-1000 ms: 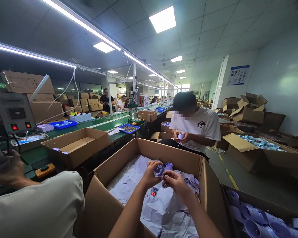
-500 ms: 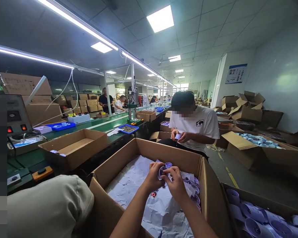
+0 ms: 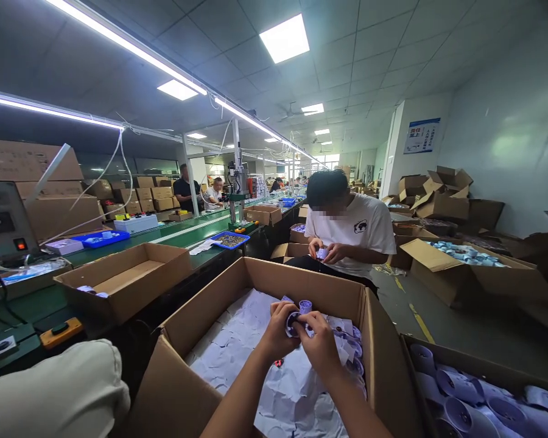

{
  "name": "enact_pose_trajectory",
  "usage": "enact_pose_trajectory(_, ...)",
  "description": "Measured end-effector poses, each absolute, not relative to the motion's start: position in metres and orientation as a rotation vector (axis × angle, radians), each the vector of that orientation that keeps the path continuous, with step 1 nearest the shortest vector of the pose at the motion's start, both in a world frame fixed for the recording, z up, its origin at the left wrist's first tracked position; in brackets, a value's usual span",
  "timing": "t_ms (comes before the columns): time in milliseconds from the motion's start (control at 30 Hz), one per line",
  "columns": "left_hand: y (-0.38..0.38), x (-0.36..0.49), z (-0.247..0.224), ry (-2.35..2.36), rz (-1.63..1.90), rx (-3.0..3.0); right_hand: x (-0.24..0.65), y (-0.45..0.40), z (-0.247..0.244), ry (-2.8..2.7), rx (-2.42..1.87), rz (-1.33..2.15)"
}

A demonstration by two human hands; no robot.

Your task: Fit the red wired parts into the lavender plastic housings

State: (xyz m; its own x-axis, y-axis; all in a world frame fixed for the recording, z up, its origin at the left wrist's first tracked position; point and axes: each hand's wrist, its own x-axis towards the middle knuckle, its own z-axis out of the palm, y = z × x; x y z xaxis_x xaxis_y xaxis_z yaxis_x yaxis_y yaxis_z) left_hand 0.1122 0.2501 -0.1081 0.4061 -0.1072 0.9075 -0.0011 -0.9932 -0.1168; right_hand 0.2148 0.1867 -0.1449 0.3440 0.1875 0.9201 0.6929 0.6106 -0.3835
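My left hand (image 3: 276,333) is wrapped round a short purple-and-white cylinder (image 3: 289,326), its round opening tilted toward me. The thumb and fingertips of my right hand (image 3: 318,342) are pressed together at that opening; whatever they pinch is hidden. Both hands are above a large cardboard box (image 3: 301,275) lined with crumpled white paper (image 3: 231,333). Just beyond my fingers stands another purple cylinder (image 3: 305,306). A small red-and-black piece (image 3: 279,363) lies on the paper below my hands. More cylinders (image 3: 355,348) lie along the box's right side.
A co-worker (image 3: 351,228) sits across from me, holding a similar cylinder. To the right, a box holds several purple cylinders (image 3: 459,413). On the left, a shallow carton (image 3: 150,292) and a blue tray of small parts (image 3: 229,239) are by the green conveyor bench.
My right fingertips have moved in to the cylinder's opening, where a small dark piece showed between them before. The camera view has shifted slightly to the right.
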Motion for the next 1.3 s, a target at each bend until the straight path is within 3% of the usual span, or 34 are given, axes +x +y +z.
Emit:
enact_pose_trajectory(167,0.245,0.113,-0.108,0.02,-1.59,-2.634,0.21,0.188,-0.146,-1.081,-0.919,-0.378)
enact_pose_trajectory(433,0.251,0.109,-0.108,0.16,-1.326,-2.792,0.203,0.189,-0.144,-1.054,-1.037,0.14)
enact_pose_trajectory(833,0.252,0.099,-0.103,-0.02,-0.929,-2.895,0.194,0.174,-0.134,-1.178,-1.405,0.086)
enact_pose_trajectory(1300,0.265,0.098,-0.104,-0.033,-1.156,-2.81,0.184,0.177,-0.126,-1.039,-1.428,0.369)
